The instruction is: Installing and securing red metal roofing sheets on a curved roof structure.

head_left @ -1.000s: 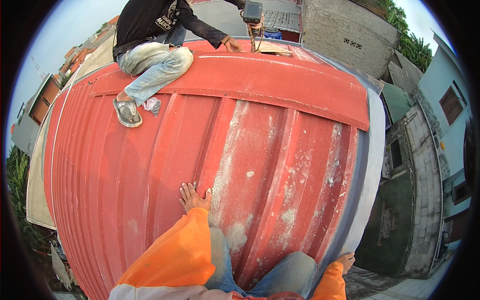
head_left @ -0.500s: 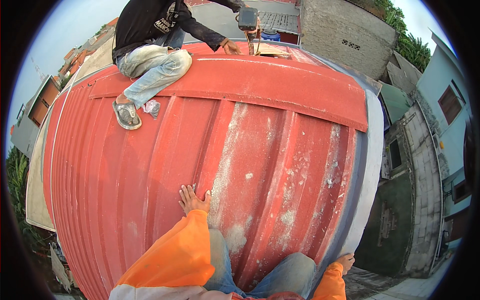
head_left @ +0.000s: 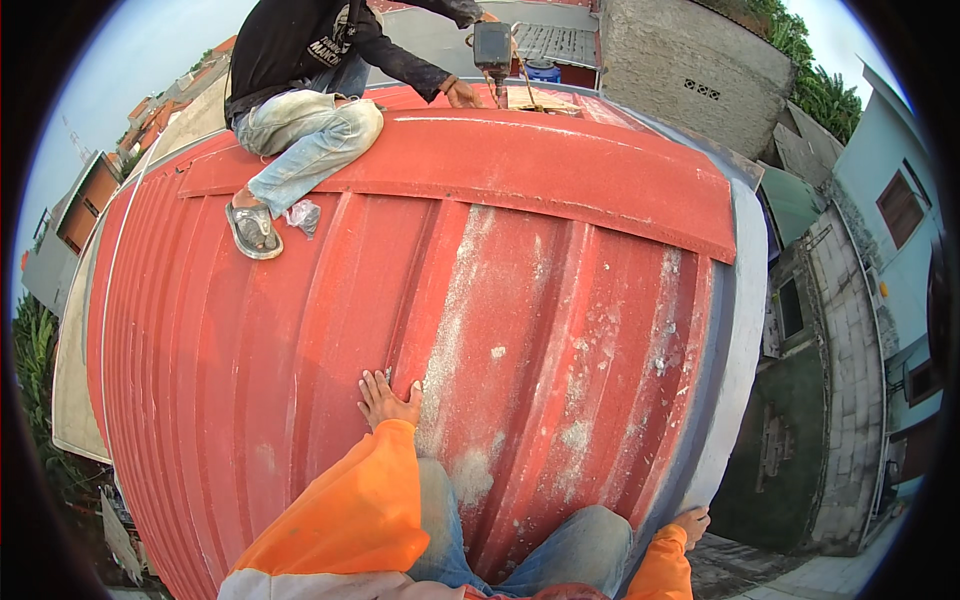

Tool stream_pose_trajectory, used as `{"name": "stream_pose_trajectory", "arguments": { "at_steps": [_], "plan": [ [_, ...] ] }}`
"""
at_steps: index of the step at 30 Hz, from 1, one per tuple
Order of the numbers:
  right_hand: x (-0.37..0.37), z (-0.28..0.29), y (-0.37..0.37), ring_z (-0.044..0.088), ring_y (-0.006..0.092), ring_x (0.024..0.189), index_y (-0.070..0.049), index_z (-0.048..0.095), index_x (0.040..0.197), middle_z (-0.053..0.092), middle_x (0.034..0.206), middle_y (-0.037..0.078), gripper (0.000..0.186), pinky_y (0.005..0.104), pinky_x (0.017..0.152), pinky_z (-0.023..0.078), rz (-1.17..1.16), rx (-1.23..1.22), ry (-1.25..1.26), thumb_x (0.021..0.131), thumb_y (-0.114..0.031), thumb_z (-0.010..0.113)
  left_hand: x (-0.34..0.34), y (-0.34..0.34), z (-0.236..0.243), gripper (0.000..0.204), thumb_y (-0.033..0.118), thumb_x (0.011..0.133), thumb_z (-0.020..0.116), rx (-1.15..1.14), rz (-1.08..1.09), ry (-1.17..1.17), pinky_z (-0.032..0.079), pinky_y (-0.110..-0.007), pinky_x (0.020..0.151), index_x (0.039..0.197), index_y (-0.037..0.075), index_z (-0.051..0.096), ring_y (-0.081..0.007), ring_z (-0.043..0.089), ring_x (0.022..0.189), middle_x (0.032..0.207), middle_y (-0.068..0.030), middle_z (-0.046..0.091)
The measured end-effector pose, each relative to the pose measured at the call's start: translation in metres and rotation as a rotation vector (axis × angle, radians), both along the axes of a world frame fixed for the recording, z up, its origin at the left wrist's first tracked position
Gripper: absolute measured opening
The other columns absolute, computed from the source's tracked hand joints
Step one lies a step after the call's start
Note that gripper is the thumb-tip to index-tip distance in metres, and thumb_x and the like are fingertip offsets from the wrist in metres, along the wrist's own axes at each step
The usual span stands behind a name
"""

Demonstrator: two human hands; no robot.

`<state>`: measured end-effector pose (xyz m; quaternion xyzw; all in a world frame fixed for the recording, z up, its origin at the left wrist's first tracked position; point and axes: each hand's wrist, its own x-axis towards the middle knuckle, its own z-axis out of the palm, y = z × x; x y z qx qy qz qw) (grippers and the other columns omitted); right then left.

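My left hand (head_left: 388,402) lies flat on the red corrugated metal roof (head_left: 370,290), fingers spread, holding nothing. The roof's ribs run away from me, and pale dried splashes mark the sheet just right of this hand. At the lower right, my right hand (head_left: 692,525) curls its fingers over the outer side of the pale roof edge (head_left: 735,350). My bent knees in jeans (head_left: 575,545) rest between both arms.
A co-worker (head_left: 310,110) sits on the red ridge cap (head_left: 560,165), with a dark boxy tool (head_left: 492,45) near their hands. A crumpled plastic bag (head_left: 302,217) lies beside their sandal (head_left: 254,231). Past the right edge, the roof drops toward a block wall (head_left: 845,370).
The co-worker's dark tool has shifted slightly left and down, and their far arm has moved with it. My hands have stayed in place.
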<state>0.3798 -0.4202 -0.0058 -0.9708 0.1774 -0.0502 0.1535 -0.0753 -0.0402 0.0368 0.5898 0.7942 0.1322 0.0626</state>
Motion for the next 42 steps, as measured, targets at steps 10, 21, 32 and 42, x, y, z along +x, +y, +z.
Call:
{"name": "stream_pose_trajectory", "arguments": {
  "at_steps": [10,21,32,42],
  "plan": [
    [0.0014,-0.0025,-0.001,0.06,0.037,0.107,-0.01,0.062,0.118,0.066,0.116,0.014,0.057,0.0534,0.091,0.041,-0.008,-0.005,0.01,0.097,-0.053,0.03,-0.0005,0.0001,-0.0006,0.089,0.059,0.081,0.058,0.01,0.001,0.0,0.024,-0.058,0.113,0.144,0.001,0.037,-0.0325,0.021,0.145,0.156,-0.0167,0.026],
    [0.0006,0.0014,0.0014,0.06,0.0362,0.107,-0.011,0.062,0.118,0.066,0.117,0.013,0.056,0.0536,0.091,0.041,-0.007,-0.009,0.022,0.097,-0.053,0.031,0.0014,-0.0008,0.0045,0.087,0.055,0.082,0.059,-0.004,0.001,-0.007,0.022,-0.057,0.114,0.146,0.001,0.035,-0.0327,0.021,0.145,0.155,-0.0175,0.026],
    [-0.0004,-0.0006,-0.0026,0.06,0.0376,0.107,-0.01,0.062,0.118,0.066,0.117,0.014,0.058,0.0542,0.092,0.041,-0.003,-0.007,0.004,0.097,-0.053,0.03,-0.0002,-0.0013,0.0008,0.088,0.057,0.081,0.059,-0.001,-0.005,-0.024,0.02,-0.057,0.115,0.145,0.0,0.037,-0.0323,0.02,0.146,0.156,-0.0173,0.025],
    [0.0009,-0.0017,0.0003,0.061,0.0392,0.105,-0.01,0.063,0.116,0.067,0.114,0.014,0.056,0.0568,0.09,0.04,0.0,0.011,-0.035,0.096,-0.053,0.033,0.0013,0.0005,0.0007,0.087,0.057,0.083,0.057,0.001,-0.021,0.024,0.024,-0.057,0.113,0.145,0.0,0.035,-0.0325,0.021,0.145,0.156,-0.0169,0.025]
  ]
}}
